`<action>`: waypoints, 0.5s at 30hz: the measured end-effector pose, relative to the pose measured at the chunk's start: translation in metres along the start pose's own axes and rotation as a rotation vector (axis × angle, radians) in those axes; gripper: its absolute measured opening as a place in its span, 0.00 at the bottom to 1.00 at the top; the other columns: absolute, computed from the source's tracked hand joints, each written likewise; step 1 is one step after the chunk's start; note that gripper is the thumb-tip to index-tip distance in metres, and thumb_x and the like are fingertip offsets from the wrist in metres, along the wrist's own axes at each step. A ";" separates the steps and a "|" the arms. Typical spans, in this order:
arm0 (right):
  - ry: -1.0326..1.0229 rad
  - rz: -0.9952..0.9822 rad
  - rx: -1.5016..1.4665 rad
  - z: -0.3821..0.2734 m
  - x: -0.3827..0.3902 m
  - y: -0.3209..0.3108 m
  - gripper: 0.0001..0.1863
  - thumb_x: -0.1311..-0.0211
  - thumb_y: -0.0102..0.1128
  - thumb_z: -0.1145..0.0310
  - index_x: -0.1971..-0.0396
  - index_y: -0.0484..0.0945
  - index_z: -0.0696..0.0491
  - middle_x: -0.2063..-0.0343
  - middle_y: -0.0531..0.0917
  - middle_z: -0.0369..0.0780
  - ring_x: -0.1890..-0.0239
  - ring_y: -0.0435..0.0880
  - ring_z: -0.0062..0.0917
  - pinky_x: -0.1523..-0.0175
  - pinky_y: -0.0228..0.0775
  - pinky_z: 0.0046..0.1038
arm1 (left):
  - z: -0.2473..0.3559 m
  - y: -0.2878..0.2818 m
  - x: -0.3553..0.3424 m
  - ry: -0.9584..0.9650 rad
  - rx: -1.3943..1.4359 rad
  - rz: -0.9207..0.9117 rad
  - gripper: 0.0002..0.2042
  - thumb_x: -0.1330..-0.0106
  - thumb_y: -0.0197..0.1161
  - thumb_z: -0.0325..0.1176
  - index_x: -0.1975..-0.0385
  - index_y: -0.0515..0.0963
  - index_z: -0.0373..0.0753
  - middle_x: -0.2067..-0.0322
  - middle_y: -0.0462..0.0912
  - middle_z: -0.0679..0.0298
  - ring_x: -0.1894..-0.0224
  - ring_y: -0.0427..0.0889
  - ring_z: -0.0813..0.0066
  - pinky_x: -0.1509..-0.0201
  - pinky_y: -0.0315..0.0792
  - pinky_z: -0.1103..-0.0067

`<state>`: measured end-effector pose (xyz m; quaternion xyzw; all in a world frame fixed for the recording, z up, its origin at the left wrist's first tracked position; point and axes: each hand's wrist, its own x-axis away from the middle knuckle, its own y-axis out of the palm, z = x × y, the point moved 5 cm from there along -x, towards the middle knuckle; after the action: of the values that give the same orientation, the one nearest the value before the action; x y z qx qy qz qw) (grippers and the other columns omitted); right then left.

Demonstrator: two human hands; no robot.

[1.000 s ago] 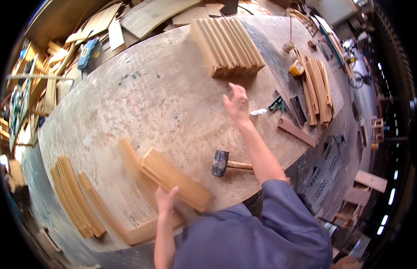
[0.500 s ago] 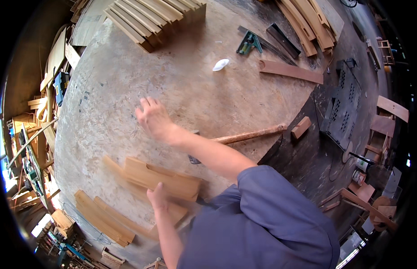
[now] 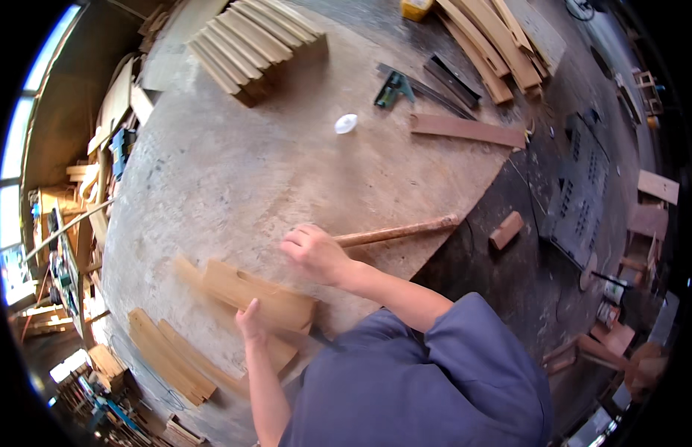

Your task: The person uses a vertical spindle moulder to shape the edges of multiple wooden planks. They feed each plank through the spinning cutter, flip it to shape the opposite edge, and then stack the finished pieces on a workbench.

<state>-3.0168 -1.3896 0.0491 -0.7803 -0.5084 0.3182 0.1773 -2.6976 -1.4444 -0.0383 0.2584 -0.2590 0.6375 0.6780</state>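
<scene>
My left hand [image 3: 250,322] grips a pale wooden piece [image 3: 256,294], its thumb over the near edge. The piece is blurred, and other wood lies partly under it. My right hand [image 3: 316,255] hovers above the table, its fingers curled and bunched; whatever they hold, if anything, is hidden. Behind that hand a hammer's wooden handle [image 3: 405,229] runs off to the right, its head covered by the hand. Two curved wooden slats [image 3: 171,357] lie to the left of my left hand.
On the worktable [image 3: 212,171] stand a row of grooved wooden parts [image 3: 260,45], a white oval object [image 3: 346,124], a green-and-black square [image 3: 394,88] and a reddish board [image 3: 465,128]. Curved slats [image 3: 495,45] are stacked at the far right. A wooden block [image 3: 506,230] lies on the dark surface right.
My right hand has come back toward me and rightward, now over the hammer's head. My left hand has kept its grip on the wooden piece. The whole view has shifted somewhat.
</scene>
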 end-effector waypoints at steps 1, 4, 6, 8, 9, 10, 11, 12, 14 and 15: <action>-0.054 0.036 0.003 -0.004 0.007 -0.009 0.06 0.47 0.62 0.74 0.67 0.81 0.56 0.60 0.84 0.43 0.53 0.82 0.38 0.44 0.77 0.38 | -0.001 -0.002 -0.001 0.022 -0.017 -0.007 0.20 0.37 0.71 0.29 0.45 0.78 0.35 0.52 0.86 0.62 0.48 0.83 0.65 0.40 0.76 0.68; 0.000 0.013 -0.037 -0.001 0.033 -0.022 0.06 0.47 0.62 0.74 0.69 0.81 0.56 0.60 0.84 0.43 0.51 0.82 0.39 0.43 0.77 0.38 | -0.007 -0.010 -0.006 0.079 -0.012 0.033 0.17 0.37 0.72 0.30 0.50 0.80 0.36 0.55 0.86 0.63 0.52 0.84 0.68 0.44 0.77 0.70; -0.020 -0.015 0.060 0.002 0.047 -0.022 0.07 0.48 0.63 0.73 0.69 0.81 0.56 0.58 0.83 0.44 0.50 0.82 0.39 0.42 0.77 0.38 | -0.013 -0.011 -0.009 0.049 0.028 -0.014 0.16 0.38 0.73 0.30 0.51 0.80 0.37 0.58 0.86 0.64 0.55 0.83 0.69 0.46 0.77 0.71; -0.041 -0.006 0.147 0.008 0.061 -0.021 0.07 0.49 0.62 0.72 0.69 0.81 0.56 0.56 0.82 0.44 0.48 0.81 0.39 0.41 0.76 0.39 | -0.012 -0.016 -0.012 0.070 -0.040 0.041 0.15 0.37 0.71 0.29 0.51 0.80 0.36 0.60 0.86 0.64 0.57 0.84 0.69 0.47 0.78 0.71; -0.062 0.006 0.176 0.010 0.065 -0.018 0.07 0.49 0.62 0.71 0.70 0.81 0.56 0.55 0.82 0.44 0.47 0.81 0.39 0.41 0.76 0.39 | -0.012 -0.018 -0.011 0.041 -0.068 0.063 0.15 0.37 0.70 0.28 0.51 0.80 0.36 0.60 0.85 0.64 0.56 0.84 0.69 0.48 0.78 0.71; -0.083 0.003 0.204 0.013 0.069 -0.015 0.07 0.49 0.62 0.71 0.70 0.81 0.56 0.54 0.81 0.44 0.46 0.80 0.39 0.41 0.75 0.39 | -0.010 -0.013 -0.012 0.056 -0.049 0.007 0.15 0.36 0.69 0.28 0.50 0.79 0.35 0.59 0.85 0.64 0.56 0.83 0.69 0.47 0.78 0.71; -0.114 0.039 0.219 0.015 0.072 -0.015 0.06 0.49 0.62 0.70 0.71 0.81 0.56 0.52 0.80 0.43 0.45 0.79 0.38 0.41 0.75 0.39 | -0.009 -0.011 -0.010 0.067 -0.036 -0.018 0.17 0.38 0.69 0.27 0.49 0.79 0.35 0.61 0.84 0.67 0.63 0.82 0.75 0.58 0.77 0.77; -0.152 0.082 0.229 0.017 0.074 -0.014 0.06 0.48 0.61 0.70 0.72 0.81 0.56 0.51 0.79 0.42 0.44 0.78 0.37 0.40 0.74 0.38 | -0.007 -0.008 -0.009 0.063 -0.011 -0.031 0.16 0.37 0.68 0.25 0.50 0.79 0.36 0.64 0.84 0.69 0.69 0.79 0.80 0.65 0.73 0.81; -0.191 0.116 0.258 0.023 0.076 -0.011 0.05 0.47 0.62 0.70 0.73 0.81 0.55 0.49 0.78 0.40 0.43 0.77 0.35 0.39 0.73 0.37 | -0.003 -0.004 -0.006 0.055 -0.011 0.001 0.15 0.36 0.67 0.24 0.49 0.79 0.36 0.65 0.83 0.70 0.70 0.77 0.82 0.67 0.71 0.83; -0.211 0.150 0.261 0.025 0.076 -0.010 0.05 0.47 0.62 0.70 0.73 0.81 0.55 0.49 0.78 0.39 0.43 0.77 0.34 0.39 0.73 0.37 | -0.002 -0.001 -0.005 0.065 -0.008 0.010 0.15 0.36 0.66 0.23 0.49 0.79 0.36 0.65 0.84 0.69 0.70 0.77 0.82 0.67 0.71 0.83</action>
<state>-3.0191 -1.3172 0.0129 -0.7486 -0.4192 0.4738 0.1985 -2.6966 -1.4468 -0.0428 0.2337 -0.2408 0.6481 0.6837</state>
